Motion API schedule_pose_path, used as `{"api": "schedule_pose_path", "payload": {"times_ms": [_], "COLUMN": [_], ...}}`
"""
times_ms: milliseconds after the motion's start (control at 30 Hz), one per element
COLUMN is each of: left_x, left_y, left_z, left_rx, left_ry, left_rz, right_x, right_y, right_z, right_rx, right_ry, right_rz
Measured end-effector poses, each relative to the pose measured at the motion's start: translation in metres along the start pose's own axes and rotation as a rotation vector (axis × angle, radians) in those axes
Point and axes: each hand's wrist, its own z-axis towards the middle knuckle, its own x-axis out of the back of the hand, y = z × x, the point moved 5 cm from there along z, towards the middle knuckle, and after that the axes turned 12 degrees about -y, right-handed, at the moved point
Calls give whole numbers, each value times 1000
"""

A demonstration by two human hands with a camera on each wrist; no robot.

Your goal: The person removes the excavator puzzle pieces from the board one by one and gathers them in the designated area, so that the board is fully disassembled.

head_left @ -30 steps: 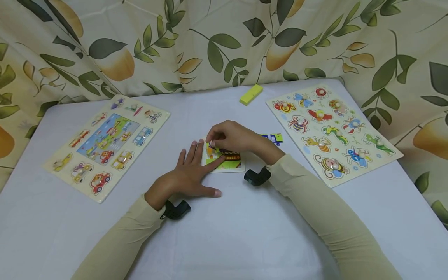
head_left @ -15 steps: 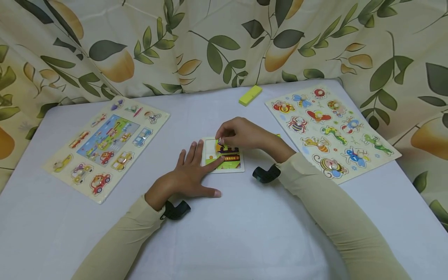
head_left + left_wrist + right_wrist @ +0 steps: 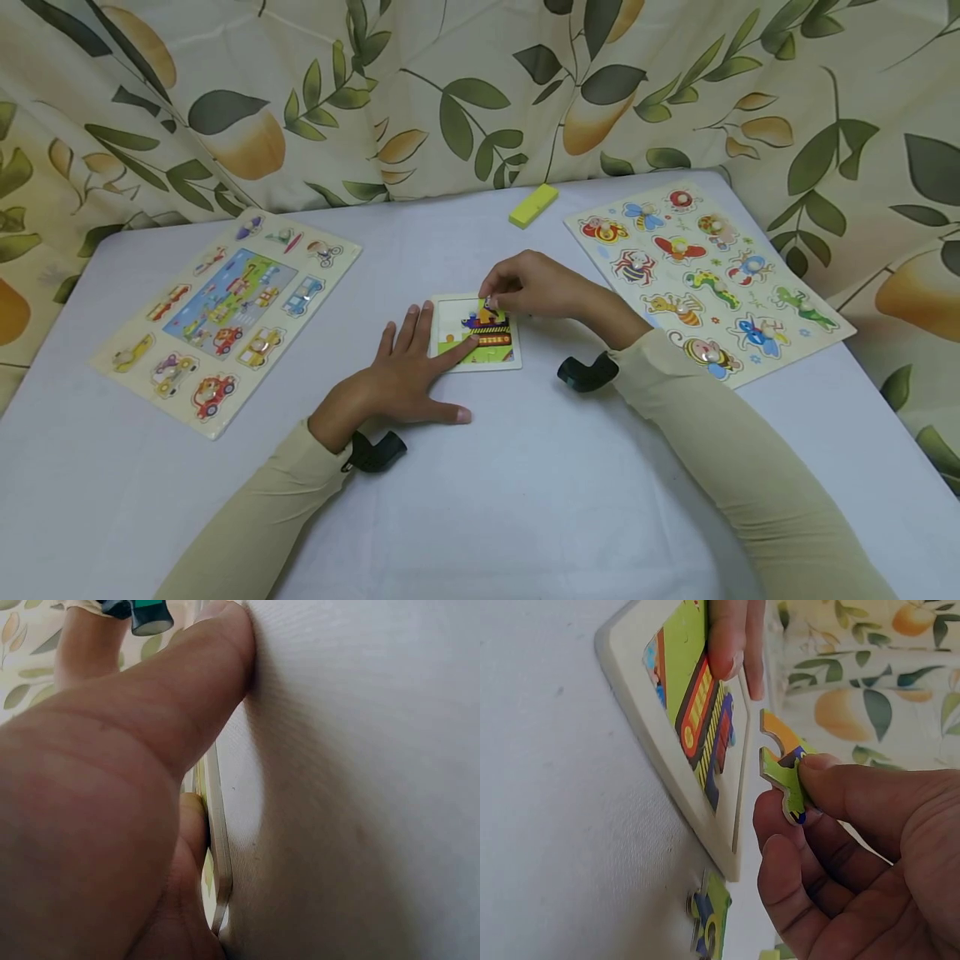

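Observation:
My right hand (image 3: 536, 285) pinches a small jigsaw piece (image 3: 786, 771), orange and green with some blue, between thumb and fingers. It holds the piece just above the upper right of a small white-framed puzzle board (image 3: 442, 312). Pieces printed with a red and yellow striped vehicle lie in the board's lower part, while its upper left shows bare white. My left hand (image 3: 397, 375) lies flat with spread fingers, the index fingertip pressing on the puzzle and the thumb on the table. In the right wrist view a loose jigsaw piece (image 3: 711, 911) lies on the cloth beside the board.
A vehicle peg board (image 3: 142, 304) lies at the left, and an insect peg board (image 3: 652, 321) at the right. Near the back edge sits a yellow block (image 3: 533, 206). A white cloth (image 3: 517, 500) covers the table, with a leaf-print curtain (image 3: 450, 50) behind.
My right hand has shifted right across the board with its piece, uncovering the board's white upper left and hiding the loose piece in the head view. The left hand stays put.

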Motion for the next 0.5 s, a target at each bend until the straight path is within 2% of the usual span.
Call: {"api": "schedule_pose_path", "payload": {"times_ms": [500], "left_x": [0], "left_y": [1], "left_z": [-1], "left_rx": [-7], "left_ry": [10], "left_rz": [-9], "right_x": [3], "right_y": [11], "right_z": [-17], "right_rx": [-51], "right_ry": [17], "right_rz": [3]}}
